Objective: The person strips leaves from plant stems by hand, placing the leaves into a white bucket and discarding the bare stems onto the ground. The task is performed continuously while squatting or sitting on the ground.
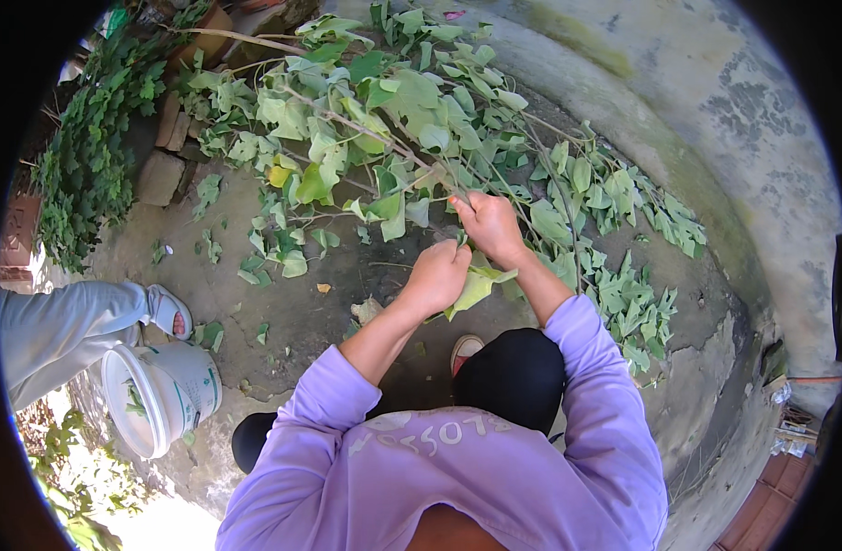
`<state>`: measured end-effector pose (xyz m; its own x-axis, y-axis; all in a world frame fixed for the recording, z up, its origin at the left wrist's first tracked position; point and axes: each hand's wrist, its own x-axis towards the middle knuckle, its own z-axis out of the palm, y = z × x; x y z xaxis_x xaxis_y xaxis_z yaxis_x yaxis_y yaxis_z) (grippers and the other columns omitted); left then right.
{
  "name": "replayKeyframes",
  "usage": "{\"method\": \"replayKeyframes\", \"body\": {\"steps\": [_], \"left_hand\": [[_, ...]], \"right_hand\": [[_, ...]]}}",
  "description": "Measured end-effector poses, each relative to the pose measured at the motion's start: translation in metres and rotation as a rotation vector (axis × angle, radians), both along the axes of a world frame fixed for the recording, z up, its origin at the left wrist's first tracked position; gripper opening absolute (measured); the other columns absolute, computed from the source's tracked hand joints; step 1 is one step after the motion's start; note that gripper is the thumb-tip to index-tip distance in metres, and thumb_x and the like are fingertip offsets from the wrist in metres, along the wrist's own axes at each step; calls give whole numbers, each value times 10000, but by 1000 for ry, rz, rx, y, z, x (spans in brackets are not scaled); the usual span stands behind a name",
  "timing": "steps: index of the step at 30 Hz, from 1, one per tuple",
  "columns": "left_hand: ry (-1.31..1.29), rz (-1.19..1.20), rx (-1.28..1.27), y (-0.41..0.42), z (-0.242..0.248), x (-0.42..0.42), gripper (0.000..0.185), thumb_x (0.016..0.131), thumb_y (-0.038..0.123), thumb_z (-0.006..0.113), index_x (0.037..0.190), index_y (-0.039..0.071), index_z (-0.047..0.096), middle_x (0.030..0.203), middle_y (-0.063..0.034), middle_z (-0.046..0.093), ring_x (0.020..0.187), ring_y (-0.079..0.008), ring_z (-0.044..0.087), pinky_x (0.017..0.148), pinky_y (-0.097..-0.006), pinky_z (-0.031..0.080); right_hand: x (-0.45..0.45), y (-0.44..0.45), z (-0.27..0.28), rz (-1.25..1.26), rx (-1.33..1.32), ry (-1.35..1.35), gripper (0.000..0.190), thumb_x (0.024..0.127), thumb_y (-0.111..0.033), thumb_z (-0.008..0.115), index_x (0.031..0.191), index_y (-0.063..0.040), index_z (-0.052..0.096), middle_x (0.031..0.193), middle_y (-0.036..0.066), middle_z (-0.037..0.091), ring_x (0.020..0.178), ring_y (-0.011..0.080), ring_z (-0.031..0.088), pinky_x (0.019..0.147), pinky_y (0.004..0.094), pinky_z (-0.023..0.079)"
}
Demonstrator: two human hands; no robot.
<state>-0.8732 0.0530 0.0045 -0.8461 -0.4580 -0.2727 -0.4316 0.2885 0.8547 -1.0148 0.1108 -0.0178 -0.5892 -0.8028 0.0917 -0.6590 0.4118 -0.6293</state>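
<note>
A heap of cut leafy branches (407,103) lies on the ground before me, its broad green leaves partly limp. My right hand (490,226) is closed round a woody branch (379,138) that runs up and left into the heap. Just below and to the left, my left hand (439,274) is closed on leaf stalks; a bit of green shows at its thumb. A pale green leaf (477,289) hangs between my wrists. The fingertips of my left hand are hidden from view.
At the left a white plastic bucket (186,386) with some leaves inside lies tilted beside another person's leg and slippered foot (169,313). Stone blocks (160,178) and a leafy green plant (93,144) are upper left. A concrete wall (758,103) curves along the right. Loose leaves dot the ground.
</note>
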Motion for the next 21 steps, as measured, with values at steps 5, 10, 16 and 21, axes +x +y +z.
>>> {"method": "replayKeyframes", "body": {"steps": [5,10,16,21], "left_hand": [[182,-378,-30,12,104,65,339,995,286,442,845,-10,509,778,-274,568,793,-478,582,712,-542,440],[262,-60,-303,-59,85,35,329,931,255,614,908,-42,474,791,-267,592,803,-477,577,690,-490,453],[190,82,-416,-57,86,7,173,867,95,644,993,14,557,934,-181,643,837,-328,634,725,-398,488],[442,79,-998,-87,40,-21,430,704,-4,646,1127,-21,570,1137,-191,638,1103,-349,588,934,-430,462]], "right_hand": [[-73,21,-23,-410,-66,133,431,915,-379,600,705,-3,613,705,242,628,669,443,629,595,507,501],[-42,-14,7,-134,-30,-9,467,907,-388,632,687,15,547,609,200,543,559,351,527,551,450,426],[-45,6,10,-15,-2,-678,443,915,-389,670,679,-50,511,596,-35,477,588,63,492,533,270,409],[-39,-2,18,18,-234,-795,331,940,-350,647,842,-44,570,614,-39,500,521,56,421,469,237,339]]}}
